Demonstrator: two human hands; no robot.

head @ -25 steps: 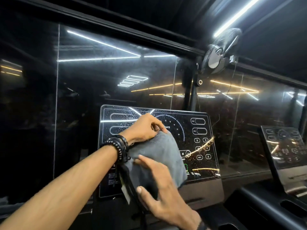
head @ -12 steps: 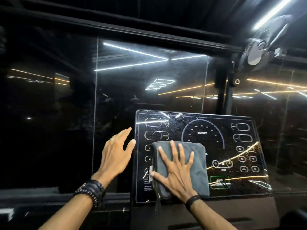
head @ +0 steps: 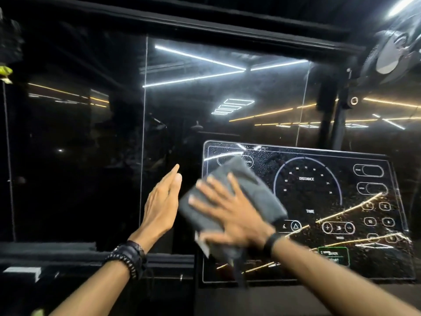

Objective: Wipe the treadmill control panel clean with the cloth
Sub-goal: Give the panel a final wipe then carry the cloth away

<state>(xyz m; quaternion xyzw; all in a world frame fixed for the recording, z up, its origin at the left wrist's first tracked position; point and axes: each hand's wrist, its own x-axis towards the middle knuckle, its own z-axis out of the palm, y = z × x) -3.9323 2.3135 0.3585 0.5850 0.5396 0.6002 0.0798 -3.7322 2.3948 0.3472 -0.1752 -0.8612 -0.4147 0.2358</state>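
Observation:
The black glossy treadmill control panel (head: 319,195) fills the right half of the view, speckled with droplets, with a round distance dial and several buttons. A folded grey cloth (head: 248,185) lies flat against the panel's left part. My right hand (head: 232,215) presses the cloth to the panel with spread, straight fingers; it is blurred by motion. My left hand (head: 163,204) hovers just left of the panel's edge, fingers straight together, holding nothing. A black beaded bracelet sits on the left wrist, a dark band on the right.
Dark glass wall panes (head: 91,133) stand behind and to the left, reflecting ceiling light strips. A wall fan (head: 391,49) hangs at the upper right. A dark ledge (head: 68,254) runs below the glass on the left.
My left hand let go of the cloth and moved off to the left. My right hand flattened on the cloth and slid it up towards the panel's upper left. The view shifted left.

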